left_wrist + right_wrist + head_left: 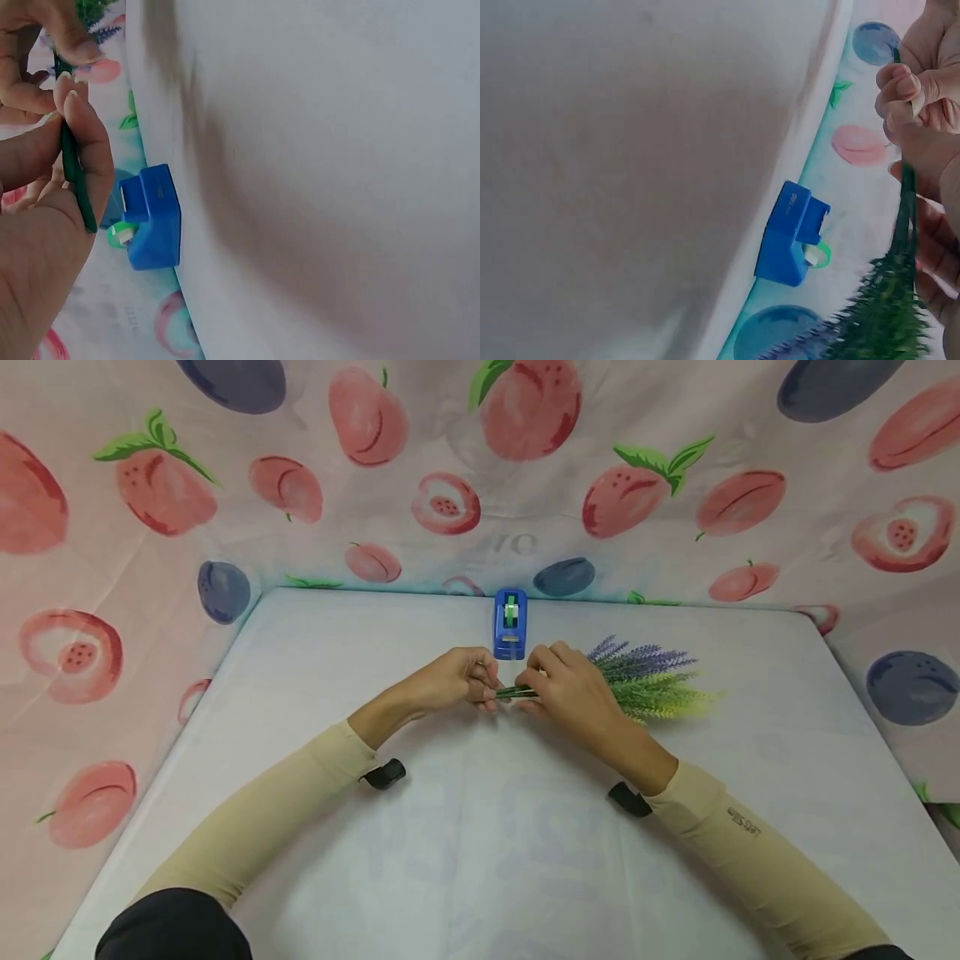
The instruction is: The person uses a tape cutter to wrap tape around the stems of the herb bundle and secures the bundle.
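A bunch of artificial lavender (647,681) with purple and yellow-green spikes lies across the right hand's side, its thin green stems (517,692) pointing left. The left hand (467,681) pinches the stem ends; in the left wrist view the dark green stem (77,176) runs across the curled fingers. Further up the stems, the right hand (573,697) grips them with thumb and fingers, just below the flower heads. Seen from the right wrist, the leafy heads (881,319) hang beside that hand and the two hands' fingertips nearly meet.
A blue tape dispenser (510,625) with a green reel stands just beyond the hands, close to the far edge of the white table (480,843). Behind the table hangs a pink cloth (525,502) printed with fruit. Black straps (386,774) stick out at both wrists.
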The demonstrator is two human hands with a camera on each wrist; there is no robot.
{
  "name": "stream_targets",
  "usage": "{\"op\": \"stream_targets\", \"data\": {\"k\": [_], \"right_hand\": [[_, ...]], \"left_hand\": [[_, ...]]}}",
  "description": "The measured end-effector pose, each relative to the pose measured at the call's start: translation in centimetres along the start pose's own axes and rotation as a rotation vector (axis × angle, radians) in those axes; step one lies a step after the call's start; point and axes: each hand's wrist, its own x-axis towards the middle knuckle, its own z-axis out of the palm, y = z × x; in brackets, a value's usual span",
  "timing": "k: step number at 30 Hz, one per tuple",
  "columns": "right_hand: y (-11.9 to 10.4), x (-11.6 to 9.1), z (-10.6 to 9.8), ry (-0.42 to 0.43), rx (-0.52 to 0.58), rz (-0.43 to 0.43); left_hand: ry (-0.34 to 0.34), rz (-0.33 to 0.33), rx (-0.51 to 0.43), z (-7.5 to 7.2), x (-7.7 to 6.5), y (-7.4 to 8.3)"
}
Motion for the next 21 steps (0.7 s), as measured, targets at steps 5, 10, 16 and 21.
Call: {"op": "stream_targets", "data": {"k": [5, 10, 16, 21], "right_hand": [[-0.4, 0.0, 0.4, -0.023, 0.047, 0.028], [-0.9, -0.1, 0.7, -0.056, 0.032, 0.045], [-0.8, 0.2, 0.6, -0.085, 0.038, 0.095], [-0.6, 0.6, 0.6, -0.130, 0.080, 0.116]], "left_hand": [[-0.042, 0.023, 0.033, -0.6, 0.1, -0.4], [-0.062, 0.067, 0.150, -0.8, 0.2, -0.6], [-0.046, 0.133, 0.272, -0.7, 0.2, -1.0], [-0.008, 0.137, 0.305, -0.6, 0.2, -1.2]]}}
